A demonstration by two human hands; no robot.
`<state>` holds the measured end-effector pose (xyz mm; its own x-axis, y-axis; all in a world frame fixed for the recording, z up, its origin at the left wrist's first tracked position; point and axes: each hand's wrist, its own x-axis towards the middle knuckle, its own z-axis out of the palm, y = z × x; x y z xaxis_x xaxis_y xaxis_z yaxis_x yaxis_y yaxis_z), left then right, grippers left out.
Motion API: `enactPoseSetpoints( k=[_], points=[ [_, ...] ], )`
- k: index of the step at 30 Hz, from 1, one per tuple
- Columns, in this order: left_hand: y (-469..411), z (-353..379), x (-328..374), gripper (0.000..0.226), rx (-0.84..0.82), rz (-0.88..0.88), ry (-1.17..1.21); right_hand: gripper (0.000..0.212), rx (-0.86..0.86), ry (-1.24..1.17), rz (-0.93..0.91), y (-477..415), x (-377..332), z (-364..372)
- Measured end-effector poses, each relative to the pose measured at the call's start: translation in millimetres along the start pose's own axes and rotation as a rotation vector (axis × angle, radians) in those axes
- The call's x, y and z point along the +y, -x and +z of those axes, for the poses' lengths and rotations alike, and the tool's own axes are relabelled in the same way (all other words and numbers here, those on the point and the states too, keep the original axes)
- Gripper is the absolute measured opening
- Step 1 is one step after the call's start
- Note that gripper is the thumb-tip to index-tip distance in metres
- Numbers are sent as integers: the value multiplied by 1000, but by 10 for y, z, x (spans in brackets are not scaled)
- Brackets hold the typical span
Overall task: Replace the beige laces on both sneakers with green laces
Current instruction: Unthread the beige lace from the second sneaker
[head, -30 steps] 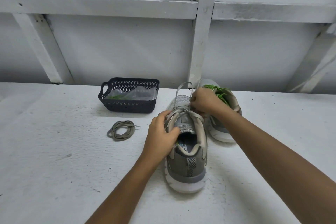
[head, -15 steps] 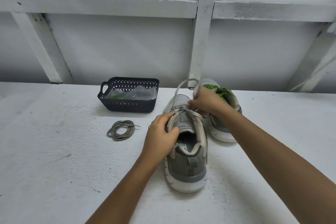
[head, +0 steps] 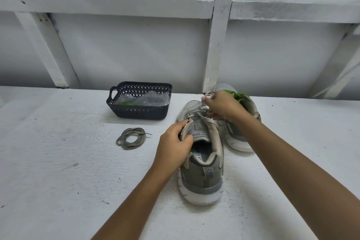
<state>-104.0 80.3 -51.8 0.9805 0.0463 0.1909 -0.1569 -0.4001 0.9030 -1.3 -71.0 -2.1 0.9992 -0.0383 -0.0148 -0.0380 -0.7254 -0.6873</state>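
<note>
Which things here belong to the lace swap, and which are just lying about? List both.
In the job: near sneaker, gripped by left hand; beige lace, pinched by right hand; far sneaker with green lace; basket holding a bag with something green.
Lying about: coiled lace on the table, apart from both sneakers.

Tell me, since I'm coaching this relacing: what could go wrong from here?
The right hand pinches the beige lace; a hard pull might jerk the near sneaker, which only the left hand steadies at its collar. The far sneaker sits close, so its green laces could snag.
</note>
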Motion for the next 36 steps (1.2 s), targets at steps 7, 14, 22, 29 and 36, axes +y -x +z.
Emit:
enactPoseSetpoints(
  k=[7,14,22,29,36],
  points=[
    [0,0,-2,45,2,2,-13,34,-32,140,-43,65,-40,20],
    [-6,6,-10,45,-2,-11,-8,24,-80,258,-156,88,68,18],
    [-2,5,0,46,-8,-15,11,34,208,-447,-17,-212,118,-65],
    [-2,11,8,45,-7,-27,13,38,-105,-98,12,4,135,-21],
    [9,4,4,45,-11,-24,13,21,58,160,-153,-11,115,62]
  ],
)
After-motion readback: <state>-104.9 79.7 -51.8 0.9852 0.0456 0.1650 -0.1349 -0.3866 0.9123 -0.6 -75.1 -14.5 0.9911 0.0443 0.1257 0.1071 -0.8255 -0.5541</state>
